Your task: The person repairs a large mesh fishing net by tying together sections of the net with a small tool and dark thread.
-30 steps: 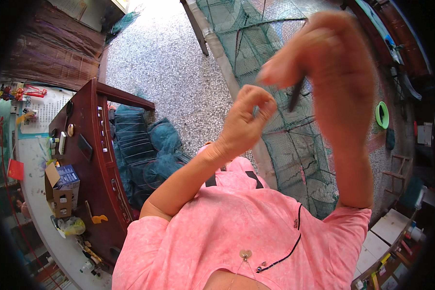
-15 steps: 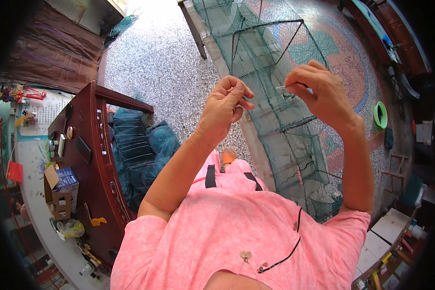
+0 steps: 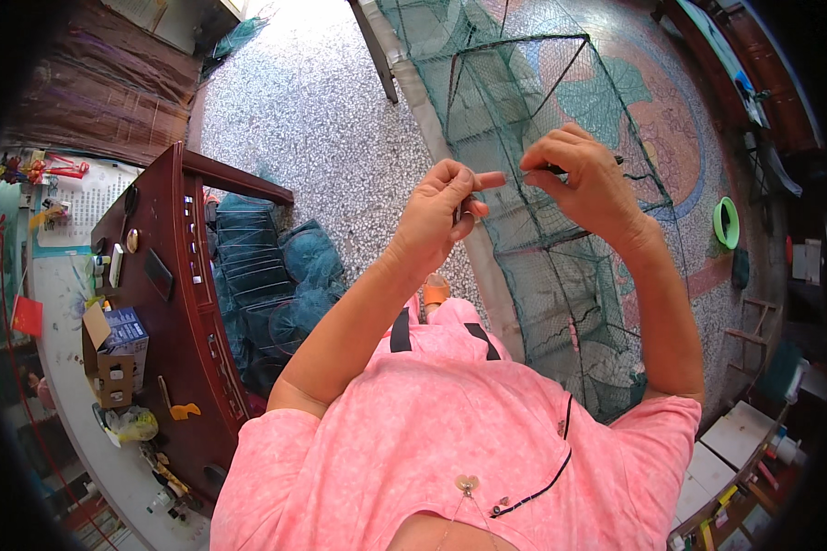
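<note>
My left hand [image 3: 443,209] is raised in the middle of the view. Its thumb presses against the curled fingers while one finger points toward my right hand. A small dark bit shows in its palm, too hidden to name. Close by on the right, my right hand [image 3: 583,179] is closed in a pinch. A thin dark stick-like thing [image 3: 618,160] pokes out past its fingers; most of it is covered. Beneath both hands stretches a green mesh net cage [image 3: 547,207] on dark square frames. Any thread between the hands is too fine to make out.
At left stands a dark red wooden table [image 3: 170,340] bearing an opened carton [image 3: 110,363] and small items. Folded blue-green net cages [image 3: 248,248] lie beside it. A green basin [image 3: 726,223] and a small wooden stool [image 3: 755,331] are at right.
My right hand has moved slightly left, toward my left hand, and turned. A white bit at its fingertips no longer shows; the dark stick now does. One left finger has straightened.
</note>
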`<control>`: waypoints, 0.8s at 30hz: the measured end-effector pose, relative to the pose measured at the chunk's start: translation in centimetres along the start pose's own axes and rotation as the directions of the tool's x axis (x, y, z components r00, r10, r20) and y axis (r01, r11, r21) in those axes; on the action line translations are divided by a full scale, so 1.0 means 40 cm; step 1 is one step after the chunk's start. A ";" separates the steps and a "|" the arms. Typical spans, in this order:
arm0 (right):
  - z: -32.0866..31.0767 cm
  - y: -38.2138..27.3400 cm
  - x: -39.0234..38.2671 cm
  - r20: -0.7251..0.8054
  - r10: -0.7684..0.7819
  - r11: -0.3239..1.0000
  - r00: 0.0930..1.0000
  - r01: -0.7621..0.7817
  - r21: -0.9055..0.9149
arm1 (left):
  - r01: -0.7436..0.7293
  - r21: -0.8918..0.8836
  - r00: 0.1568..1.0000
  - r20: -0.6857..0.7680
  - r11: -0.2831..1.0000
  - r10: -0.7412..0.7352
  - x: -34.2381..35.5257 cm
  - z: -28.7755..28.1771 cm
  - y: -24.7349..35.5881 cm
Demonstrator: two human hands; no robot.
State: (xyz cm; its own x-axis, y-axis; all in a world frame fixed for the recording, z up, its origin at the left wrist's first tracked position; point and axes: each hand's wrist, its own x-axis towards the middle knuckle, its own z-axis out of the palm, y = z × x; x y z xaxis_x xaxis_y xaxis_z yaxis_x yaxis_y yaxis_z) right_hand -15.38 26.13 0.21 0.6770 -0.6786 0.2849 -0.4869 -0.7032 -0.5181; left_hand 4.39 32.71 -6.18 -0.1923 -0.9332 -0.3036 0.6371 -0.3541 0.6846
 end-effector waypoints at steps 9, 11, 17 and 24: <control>0.070 -0.040 0.035 0.022 0.047 0.994 0.999 -0.049 0.093 | 0.083 -0.316 0.996 0.043 0.945 -0.073 0.022 -0.027 -0.058; 0.073 -0.038 0.029 -0.040 -0.004 1.000 0.999 0.003 -0.010 | 0.080 -0.275 0.996 -0.019 0.958 -0.089 0.012 0.000 -0.051; 0.086 -0.083 0.042 -0.127 -0.258 0.954 0.958 0.231 -0.193 | -0.051 -0.031 0.997 0.054 0.998 0.053 0.016 -0.004 -0.061; 0.058 -0.195 0.064 -0.196 -0.301 0.915 0.933 0.341 0.218 | -0.632 0.556 0.746 0.247 0.540 0.619 0.056 -0.005 -0.127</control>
State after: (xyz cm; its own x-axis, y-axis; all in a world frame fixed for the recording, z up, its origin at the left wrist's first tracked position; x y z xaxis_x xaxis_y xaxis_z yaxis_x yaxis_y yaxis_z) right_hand -8.58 30.38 3.13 0.6703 -0.4629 0.5800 -0.0943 -0.8284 -0.5522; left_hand 0.88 32.45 -10.49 0.0665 -0.9302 0.3610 0.0505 0.3645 0.9299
